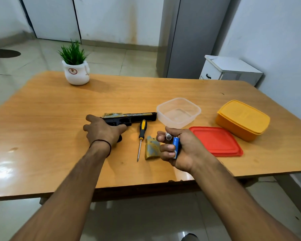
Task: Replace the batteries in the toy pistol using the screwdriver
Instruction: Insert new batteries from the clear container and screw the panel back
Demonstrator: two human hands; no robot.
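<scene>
A black and gold toy pistol (137, 117) lies on its side on the wooden table (50, 119), barrel pointing right. My left hand (102, 131) rests over its grip and covers it. A screwdriver (141, 136) with a yellow and black handle lies just right of that hand, tip toward me. Beside it lies the gold grip cover (151, 150), off the pistol. My right hand (179, 148) hovers over the cover's right edge, holding two batteries: a blue one (175, 145) in the palm and another (168, 136) pinched at the fingertips.
An open clear plastic container (178, 112) stands right of the barrel. Its red lid (217, 141) lies flat beside my right hand. A closed yellow box (242, 119) sits at the right. A potted plant (76, 66) stands at the far left edge.
</scene>
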